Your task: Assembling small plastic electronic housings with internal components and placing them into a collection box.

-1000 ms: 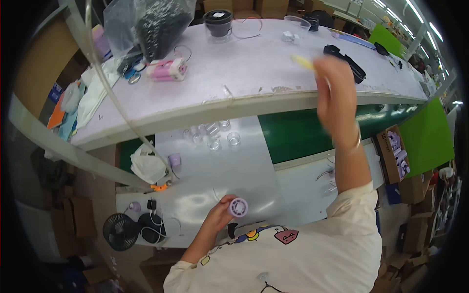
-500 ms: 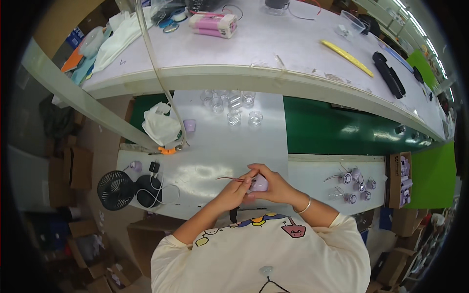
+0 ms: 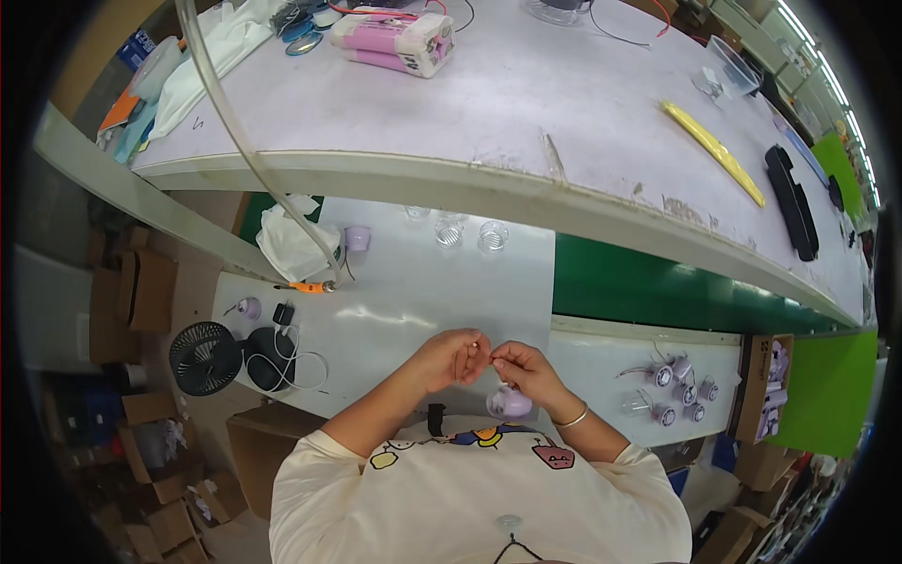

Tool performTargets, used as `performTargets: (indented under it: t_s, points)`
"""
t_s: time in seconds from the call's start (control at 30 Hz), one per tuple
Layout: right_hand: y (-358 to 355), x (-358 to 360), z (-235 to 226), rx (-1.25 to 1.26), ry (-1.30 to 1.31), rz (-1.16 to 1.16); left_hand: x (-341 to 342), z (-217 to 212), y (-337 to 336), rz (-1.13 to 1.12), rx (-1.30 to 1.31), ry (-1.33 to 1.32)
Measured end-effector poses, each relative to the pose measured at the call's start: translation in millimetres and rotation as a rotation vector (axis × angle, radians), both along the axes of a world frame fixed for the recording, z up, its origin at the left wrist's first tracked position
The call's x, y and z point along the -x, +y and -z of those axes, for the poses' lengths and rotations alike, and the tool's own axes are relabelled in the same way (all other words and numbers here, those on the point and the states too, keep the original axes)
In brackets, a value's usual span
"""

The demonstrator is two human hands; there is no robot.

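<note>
My left hand (image 3: 458, 359) is closed, its thumb and fingertips pinched close to those of the other hand; whatever they hold is too small to make out. My right hand (image 3: 528, 373) is also closed, fingertips pinched on what seem to be the thin wires of a small lilac plastic cup-shaped part (image 3: 510, 402). This part hangs just below the right fingers, in front of my shirt. Farther ahead on the bench stand another lilac cup (image 3: 357, 239) and several clear plastic cups (image 3: 493, 237).
An orange-handled tool (image 3: 310, 288) lies beside a white bag (image 3: 289, 242). A black fan (image 3: 205, 358) and white cable (image 3: 308, 368) are at left. Several wired lilac parts (image 3: 689, 391) sit at right, near a cardboard box (image 3: 757, 387). A raised shelf edge (image 3: 395, 173) crosses ahead.
The lilac part was cupped between both hands; now it hangs below my right hand. Both hands have changed to fingertip pinches. The view has shifted, with the shelf appearing nearer.
</note>
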State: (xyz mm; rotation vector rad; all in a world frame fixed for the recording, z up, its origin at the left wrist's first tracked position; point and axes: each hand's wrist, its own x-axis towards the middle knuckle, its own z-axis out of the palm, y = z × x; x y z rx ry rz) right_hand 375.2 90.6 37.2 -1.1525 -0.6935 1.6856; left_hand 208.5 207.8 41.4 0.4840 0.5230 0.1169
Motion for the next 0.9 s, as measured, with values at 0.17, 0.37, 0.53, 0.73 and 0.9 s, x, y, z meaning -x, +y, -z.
performTargets:
  t_s: [0.17,0.37,0.53,0.73,0.9]
  points:
    - [7,-23,24,-0.092,-0.468,0.205,-44,60,61,-0.564,-0.606,0.617]
    - [13,-21,16,-0.161,-0.621,0.144,-81,139,121,-0.820,-1.503,1.040]
    - [15,-45,8,-0.243,-0.764,0.206,-42,110,103,-0.634,-0.601,0.300]
    - [58,-41,-62,-0.497,-0.801,0.193,11,-1,44,-0.123,-0.210,-0.102]
    - [70,-25,-70,-0.358,-0.368,-0.381,37,-23,3,-0.097,-0.322,-0.160]
